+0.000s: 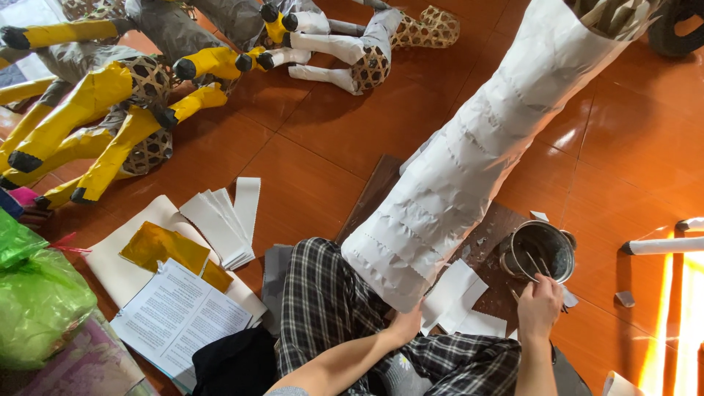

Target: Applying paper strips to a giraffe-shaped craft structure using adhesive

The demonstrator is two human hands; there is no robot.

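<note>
A long tapering form covered in white paper strips point(480, 147) leans across my plaid-trousered leg, its wide end near my lap. My left hand point(405, 324) supports that wide end from below. My right hand point(539, 304) is closed on a thin brush handle that dips into a small metal pot point(539, 251) of grey paste. The pot stands on a dark board point(495, 220). Loose white paper strips point(458, 301) lie between my two hands.
Several yellow, grey and white papered woven figures point(110, 95) lie at the far left and top. A fan of white strips point(224, 220), gold paper point(158, 246), a printed sheet point(180, 315) and a green plastic bag point(37, 293) sit left. A white tube point(664, 246) lies right.
</note>
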